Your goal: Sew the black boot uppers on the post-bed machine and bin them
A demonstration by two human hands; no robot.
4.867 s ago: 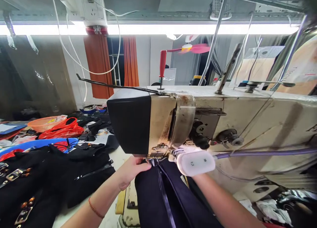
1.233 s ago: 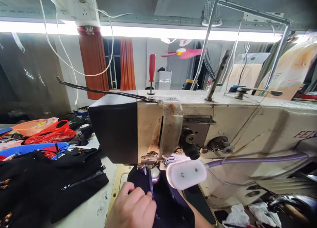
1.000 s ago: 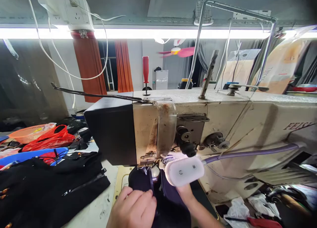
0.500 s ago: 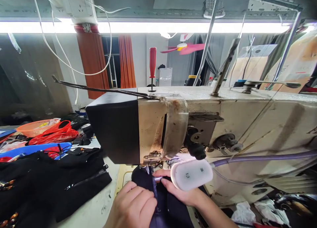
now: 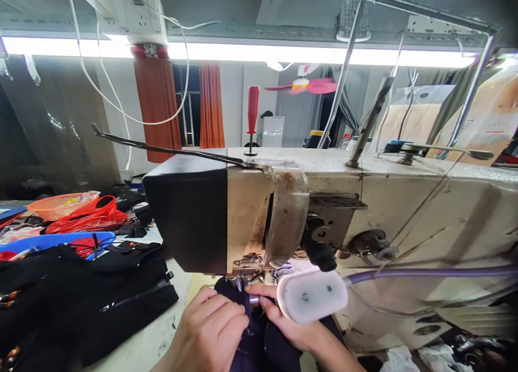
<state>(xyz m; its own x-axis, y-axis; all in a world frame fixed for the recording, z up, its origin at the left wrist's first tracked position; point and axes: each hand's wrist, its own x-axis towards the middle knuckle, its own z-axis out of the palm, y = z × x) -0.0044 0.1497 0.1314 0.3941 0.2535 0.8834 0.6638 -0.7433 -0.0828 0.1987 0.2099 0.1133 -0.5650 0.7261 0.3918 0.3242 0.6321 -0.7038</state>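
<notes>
Dark cloth [image 5: 281,342] lies under the needle area of a sewing machine [image 5: 246,210]. My left hand [image 5: 210,329], at the left edge of the cloth, has its fingers curled and closed on a raised fold of it. My right hand [image 5: 287,321] is on the other side, with index finger and thumb near each other at the fold, close to the presser foot [image 5: 242,283]. A small shiny metal cylinder [image 5: 254,300] shows between that thumb and index finger. A white lamp [image 5: 313,296] hides part of the right hand, and its other fingers are out of sight.
Black garments [image 5: 133,291] lie on the table at left, beside a blue tray [image 5: 52,241], a red plastic bag [image 5: 91,215] and an orange basket [image 5: 56,206]. A red-handled screwdriver [image 5: 253,110] stands on the machine. Thin black tweezers [image 5: 170,150] jut left from its top.
The view has shifted slightly, so the machine sits lower in the picture. My left hand has moved a little left and toward the presser foot; my right hand stays beside the fold.
</notes>
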